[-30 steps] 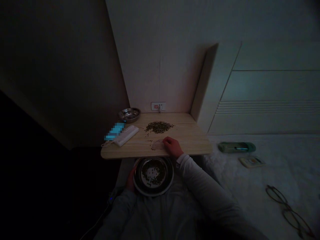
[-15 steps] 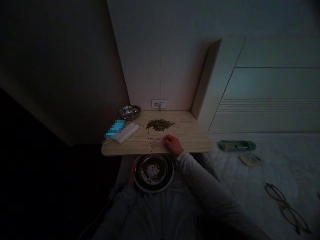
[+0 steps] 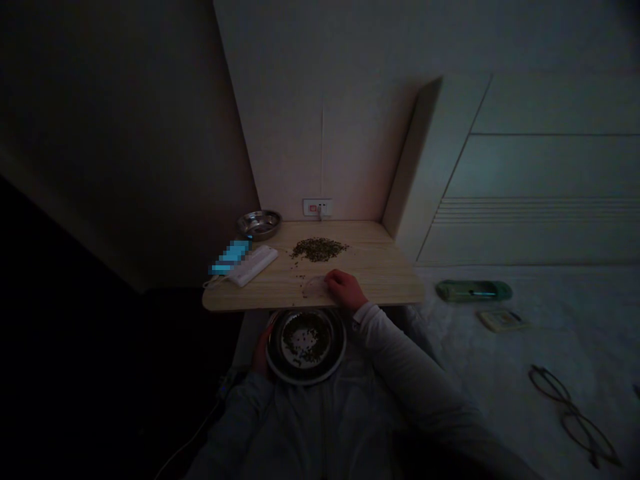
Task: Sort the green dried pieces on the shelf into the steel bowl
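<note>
My left hand (image 3: 261,351) grips the left side of a round metal bowl (image 3: 306,381) below the front edge of the small wooden table (image 3: 390,283). Small dark green beans (image 3: 313,348), perhaps mung beans, are scattered inside that bowl. Pinched in the closed fingers of my right hand (image 3: 346,289) is a thin, clear plastic disc (image 3: 313,287), low over the table near its front edge. Behind it lies a pile of the same beans (image 3: 319,250), with a few loose ones trailing toward the disc.
A second metal bowl (image 3: 259,225) sits at the table's back left. In front of it are a pixelated blue screen (image 3: 230,259) and a white power strip (image 3: 254,265). Glasses (image 3: 573,413), a green case (image 3: 474,291) and a small flat packet (image 3: 501,321) lie on the bed at right.
The clear disc has tilted slightly and moved a little left with my right hand. The bowl in my left hand has shifted slightly left. The bean pile looks the same.
</note>
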Demonstrator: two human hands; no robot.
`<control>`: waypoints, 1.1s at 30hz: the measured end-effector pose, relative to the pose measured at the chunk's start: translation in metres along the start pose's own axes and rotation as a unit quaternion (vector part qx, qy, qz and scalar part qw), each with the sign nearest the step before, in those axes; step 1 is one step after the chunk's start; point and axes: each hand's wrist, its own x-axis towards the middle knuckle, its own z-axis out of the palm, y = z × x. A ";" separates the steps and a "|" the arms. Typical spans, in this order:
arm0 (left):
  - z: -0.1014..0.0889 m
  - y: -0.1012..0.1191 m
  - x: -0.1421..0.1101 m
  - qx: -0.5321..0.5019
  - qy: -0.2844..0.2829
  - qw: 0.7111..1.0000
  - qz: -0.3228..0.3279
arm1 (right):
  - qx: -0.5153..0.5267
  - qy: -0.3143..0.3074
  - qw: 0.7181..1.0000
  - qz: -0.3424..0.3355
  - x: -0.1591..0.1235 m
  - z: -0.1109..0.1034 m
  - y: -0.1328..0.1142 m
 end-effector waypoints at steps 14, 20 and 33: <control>0.003 0.001 -0.004 -0.003 -0.006 1.000 0.003 | 0.049 -0.005 0.999 0.008 0.000 0.001 0.002; 0.007 0.002 -0.011 -0.002 -0.013 1.000 -0.003 | 0.054 -0.017 0.998 0.004 -0.001 0.000 0.000; -0.001 -0.001 0.000 -0.023 -0.040 0.999 -0.017 | 0.047 -0.054 0.997 -0.022 0.000 0.017 -0.015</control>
